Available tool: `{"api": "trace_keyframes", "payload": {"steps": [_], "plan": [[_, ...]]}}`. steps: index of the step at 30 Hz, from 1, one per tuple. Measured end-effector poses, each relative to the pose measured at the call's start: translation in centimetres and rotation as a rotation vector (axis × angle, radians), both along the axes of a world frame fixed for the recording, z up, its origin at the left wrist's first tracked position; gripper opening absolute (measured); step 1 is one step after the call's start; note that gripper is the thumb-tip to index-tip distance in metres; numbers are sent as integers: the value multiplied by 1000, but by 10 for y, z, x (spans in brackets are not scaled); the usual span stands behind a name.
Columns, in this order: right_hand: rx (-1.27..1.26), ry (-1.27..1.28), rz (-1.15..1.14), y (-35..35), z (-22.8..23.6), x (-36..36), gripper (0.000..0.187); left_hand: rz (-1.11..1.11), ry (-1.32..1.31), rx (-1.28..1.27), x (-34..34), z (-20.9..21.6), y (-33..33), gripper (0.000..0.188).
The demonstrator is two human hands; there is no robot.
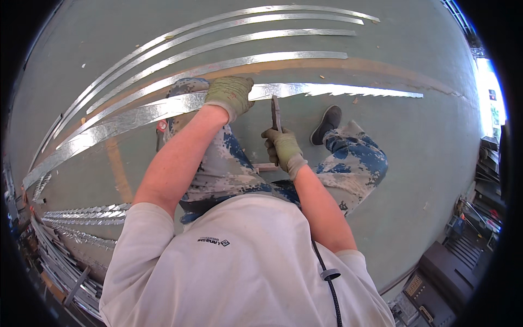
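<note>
My left hand [229, 95], in a green work glove, is closed over a long shiny metal strip [141, 115] that lies across my left leg. To the right of that hand, tooth-like tabs [348, 91] show along the strip's near edge. My right hand [282, 147], gloved too, is wrapped round a dark, narrow metal hand tool [276, 113]. The tool points away from me, its far tip at the strip's near edge. Its grip is hidden in the glove, and I cannot tell its exact kind.
Several more metal strips [261, 37] lie on the green floor [419, 158] beyond. Toothed strips [84, 215] lie at the left, near a pile of metal lengths [60, 256]. My shoe [327, 124] is right of the tool. Dark metal items [452, 272] stand at the lower right.
</note>
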State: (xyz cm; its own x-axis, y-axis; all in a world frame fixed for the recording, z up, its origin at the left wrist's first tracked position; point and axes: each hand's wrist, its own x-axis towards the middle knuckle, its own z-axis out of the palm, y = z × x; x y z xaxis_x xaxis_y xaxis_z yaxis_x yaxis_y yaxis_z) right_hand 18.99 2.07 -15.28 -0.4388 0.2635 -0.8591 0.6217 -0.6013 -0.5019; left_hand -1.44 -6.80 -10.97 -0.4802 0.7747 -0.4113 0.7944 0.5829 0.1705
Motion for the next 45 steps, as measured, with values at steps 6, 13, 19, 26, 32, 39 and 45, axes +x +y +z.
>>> {"api": "trace_keyframes", "payload": {"steps": [6, 13, 19, 26, 32, 39, 45], "plan": [[332, -122, 147, -3, -23, -4, 25, -3, 5, 51, 1, -7, 1, 49], [1008, -379, 530, -8, -29, -11, 36, -29, -19, 46, 0, -11, 10, 48], [1066, -507, 671, 10, 9, -8, 38, -50, -13, 6, 6, -1, 24, 48], [1027, -509, 702, 15, 35, -9, 39, -50, -9, -4, 10, 10, 26, 52], [939, -501, 595, 7, 20, -10, 40, -71, -11, -46, 10, 8, 26, 58], [678, -121, 459, 16, -28, 22, 43, -19, -27, -66, 13, 21, 18, 65], [320, 75, 240, 4, -19, 20, 39, -22, 2, -56, 13, 14, 17, 62]]}}
